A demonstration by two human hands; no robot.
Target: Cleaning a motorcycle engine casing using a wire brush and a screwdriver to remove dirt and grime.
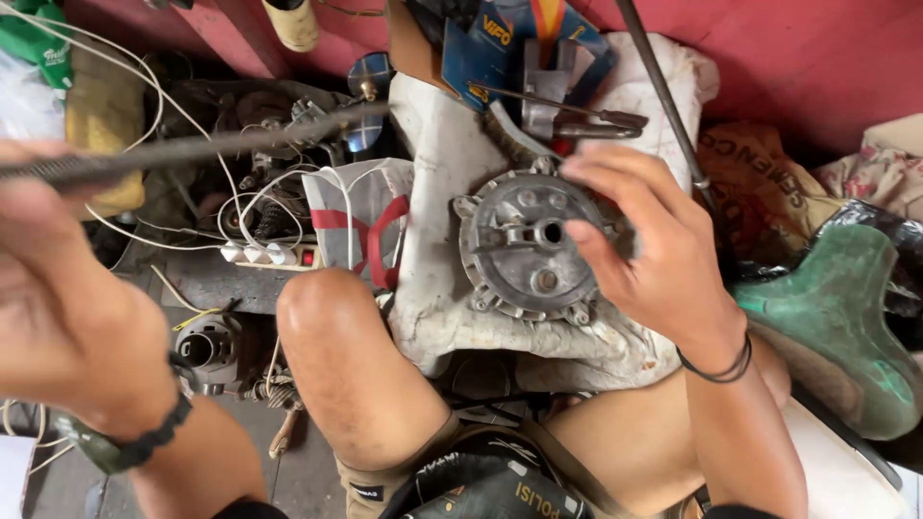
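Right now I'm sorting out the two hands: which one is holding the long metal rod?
The left hand, wearing a dark bracelet, grips the long metal rod. The right hand instead rests its fingertips on the round grey motor end cover.

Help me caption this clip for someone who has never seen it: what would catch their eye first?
At centre, a round grey metal motor housing lies on a dirty white cloth, with the right hand resting its fingers on the rim. The left hand, large and blurred at the left edge, holds a long dark rod slanting across the clutter. A worn green cover sits at far right.
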